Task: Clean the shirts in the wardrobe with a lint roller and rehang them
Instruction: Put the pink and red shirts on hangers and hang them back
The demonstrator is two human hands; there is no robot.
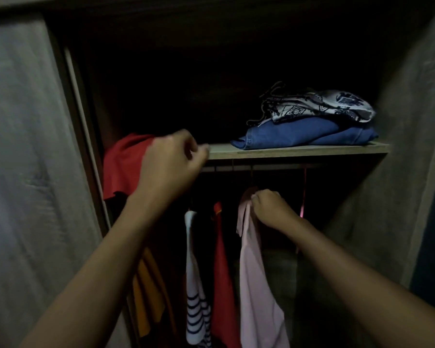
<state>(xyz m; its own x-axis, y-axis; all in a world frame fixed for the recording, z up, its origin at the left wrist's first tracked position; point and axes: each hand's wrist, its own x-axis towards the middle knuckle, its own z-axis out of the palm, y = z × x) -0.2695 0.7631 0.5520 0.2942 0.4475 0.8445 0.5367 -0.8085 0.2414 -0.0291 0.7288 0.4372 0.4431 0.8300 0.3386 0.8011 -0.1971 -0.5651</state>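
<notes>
Inside the dark wardrobe, a pale pink shirt (254,277) hangs from the rail (261,167) under the shelf. My right hand (271,209) pinches the pink shirt at its shoulder, near the hanger. My left hand (171,162) is raised at the shelf's front edge with curled fingers, next to a red garment (121,167) draped over the shelf's left end; whether it holds anything is unclear. To the left of the pink shirt hang a red shirt (222,285), a white shirt with dark stripes (195,297) and an orange garment (148,292). No lint roller is in view.
On the wooden shelf (299,148) lie folded blue jeans (304,134) with a patterned white and dark cloth (319,106) on top. A pink hanger (303,209) hangs to the right of my right hand. A grey sliding door (28,172) stands at left, a side wall (399,172) at right.
</notes>
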